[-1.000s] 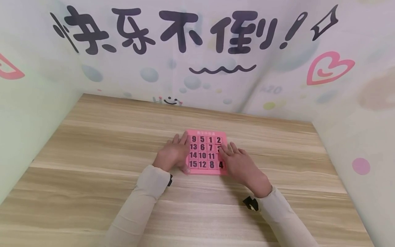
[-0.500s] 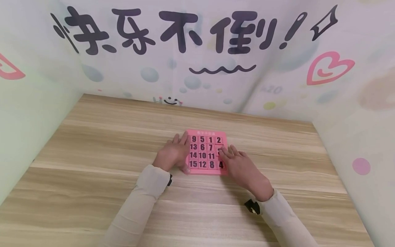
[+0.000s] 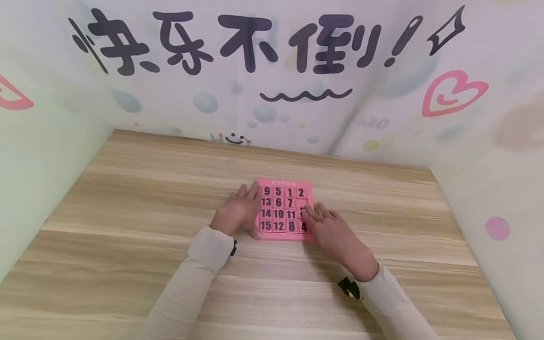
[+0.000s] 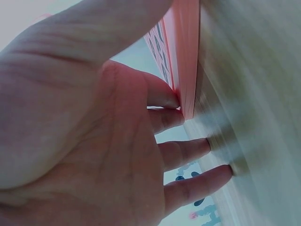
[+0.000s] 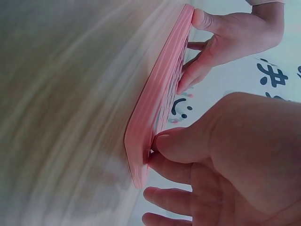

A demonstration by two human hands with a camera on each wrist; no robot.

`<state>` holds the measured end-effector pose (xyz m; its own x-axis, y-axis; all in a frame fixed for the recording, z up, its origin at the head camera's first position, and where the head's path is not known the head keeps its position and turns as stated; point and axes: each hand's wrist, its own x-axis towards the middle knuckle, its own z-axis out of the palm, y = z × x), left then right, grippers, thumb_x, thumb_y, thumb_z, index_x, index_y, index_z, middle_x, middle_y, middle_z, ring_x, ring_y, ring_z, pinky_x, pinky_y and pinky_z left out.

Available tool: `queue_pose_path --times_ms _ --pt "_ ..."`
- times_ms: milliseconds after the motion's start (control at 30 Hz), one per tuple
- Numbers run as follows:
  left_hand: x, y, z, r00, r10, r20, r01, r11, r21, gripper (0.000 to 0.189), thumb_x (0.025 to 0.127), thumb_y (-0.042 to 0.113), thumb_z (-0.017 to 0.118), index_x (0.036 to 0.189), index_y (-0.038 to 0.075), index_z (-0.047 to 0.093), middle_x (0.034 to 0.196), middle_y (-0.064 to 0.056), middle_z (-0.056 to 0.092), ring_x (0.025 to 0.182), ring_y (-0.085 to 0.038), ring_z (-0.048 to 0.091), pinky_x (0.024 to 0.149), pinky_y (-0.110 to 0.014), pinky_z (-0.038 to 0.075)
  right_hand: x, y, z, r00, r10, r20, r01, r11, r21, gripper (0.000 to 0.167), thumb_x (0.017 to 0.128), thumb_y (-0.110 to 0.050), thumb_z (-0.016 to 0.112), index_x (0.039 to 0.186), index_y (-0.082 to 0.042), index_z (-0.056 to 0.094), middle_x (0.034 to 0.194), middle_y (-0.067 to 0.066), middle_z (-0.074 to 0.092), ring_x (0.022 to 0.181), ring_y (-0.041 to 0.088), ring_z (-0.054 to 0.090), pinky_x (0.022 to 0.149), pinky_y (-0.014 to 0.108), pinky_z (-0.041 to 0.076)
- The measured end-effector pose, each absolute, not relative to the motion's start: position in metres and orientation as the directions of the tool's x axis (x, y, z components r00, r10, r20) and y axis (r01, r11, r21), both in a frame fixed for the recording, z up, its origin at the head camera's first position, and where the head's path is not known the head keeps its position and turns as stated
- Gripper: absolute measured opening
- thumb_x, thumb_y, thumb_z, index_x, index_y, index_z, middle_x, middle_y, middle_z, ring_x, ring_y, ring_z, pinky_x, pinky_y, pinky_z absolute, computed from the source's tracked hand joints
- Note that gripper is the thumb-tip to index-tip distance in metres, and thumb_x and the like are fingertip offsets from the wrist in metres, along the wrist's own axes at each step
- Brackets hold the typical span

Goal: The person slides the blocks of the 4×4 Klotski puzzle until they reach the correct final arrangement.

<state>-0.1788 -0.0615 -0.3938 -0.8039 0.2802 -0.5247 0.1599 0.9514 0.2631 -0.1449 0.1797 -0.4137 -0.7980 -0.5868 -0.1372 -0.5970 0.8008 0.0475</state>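
A pink number sliding puzzle point(image 3: 284, 236) lies flat on the wooden table in the head view. Black numbers mark its tiles. My left hand point(image 3: 239, 210) rests along its left edge, thumb at the near corner and index finger toward the far corner. In the left wrist view, two fingertips touch the pink side point(image 4: 187, 66) while the other two fingers reach to the table. My right hand point(image 3: 333, 231) lies over the right edge, its fingertips on the tile numbered 3 point(image 3: 302, 211), which they partly cover. A bare slot point(image 3: 302, 202) shows below tile 2 point(image 3: 301, 192).
The wood-grain table point(image 3: 148, 189) stretches around the puzzle on all sides. Behind it rises a white printed backdrop point(image 3: 170, 104) with large black characters. Pale panels point(image 3: 38, 156) border the left and right sides.
The tile numbered 3 has slid toward the person, from beside tile 7 to beside tile 11. My right hand has moved slightly nearer with it. The left hand stays in place.
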Motion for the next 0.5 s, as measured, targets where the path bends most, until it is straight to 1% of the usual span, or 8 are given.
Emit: queue_pose_path --times_ms 133,500 --pt "-0.1789 -0.0613 -0.3941 -0.804 0.28 -0.525 0.157 0.951 0.267 0.12 0.073 0.036 0.085 0.159 0.003 0.007 0.166 -0.012 -0.008 0.153 -0.037 -0.004 0.124 -0.05 0.011 -0.1438 0.1796 -0.4131 -0.794 -0.595 -0.128 -0.604 0.795 0.053 0.044 0.102 -0.015 0.053 0.143 -0.002 0.051 0.151 0.016 0.045 0.139 0.044 0.04 0.108 0.057 0.042" --pt "-0.1791 -0.0612 -0.3942 -0.804 0.277 -0.526 0.149 0.95 0.273 0.121 0.073 0.036 0.085 0.159 0.003 0.006 0.166 -0.012 -0.009 0.153 -0.037 -0.005 0.124 -0.049 0.011 -0.1412 0.1803 -0.4132 -0.792 -0.596 -0.134 -0.607 0.792 0.067 0.042 0.102 -0.01 0.048 0.142 -0.001 0.052 0.151 0.016 0.045 0.139 0.043 0.041 0.109 0.057 0.042"
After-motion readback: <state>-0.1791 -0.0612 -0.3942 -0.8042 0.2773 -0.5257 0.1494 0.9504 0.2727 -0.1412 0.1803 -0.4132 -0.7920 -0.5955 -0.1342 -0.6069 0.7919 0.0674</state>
